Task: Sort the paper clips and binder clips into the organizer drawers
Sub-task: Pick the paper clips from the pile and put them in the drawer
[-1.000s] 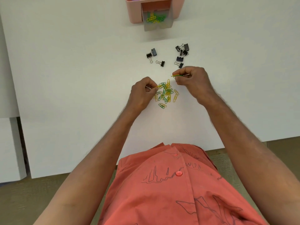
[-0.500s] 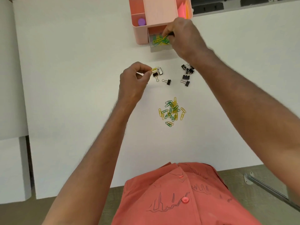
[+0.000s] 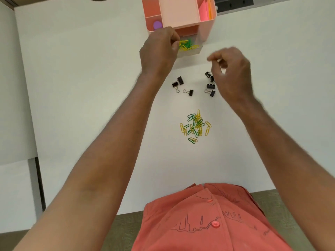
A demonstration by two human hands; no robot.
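Observation:
A pink organizer [image 3: 207, 29] stands at the table's far edge with its clear drawer [image 3: 194, 51] pulled out. Green and yellow paper clips [image 3: 188, 45] lie inside the drawer. My left hand [image 3: 159, 49] hovers at the drawer's left side, its fingers pinched together with a yellow paper clip at the tips. To the right of the drawer my right hand [image 3: 231, 75] hangs above the table, loosely curled and empty. It partly hides the right group of black binder clips [image 3: 210, 86]. More binder clips [image 3: 178, 82] lie to the left. A pile of paper clips [image 3: 196, 126] sits nearer to me.
The organizer's top compartments hold a purple round object [image 3: 157, 25] and pink and orange notes [image 3: 206, 10]. A dark object [image 3: 233, 3] lies beyond the table at the top right. The white table [image 3: 81, 87] ends just in front of my orange shirt.
My left hand moved forward from the binder clips to the drawer with its yellow clip. My right hand drew back from the drawer to the right, holding nothing.

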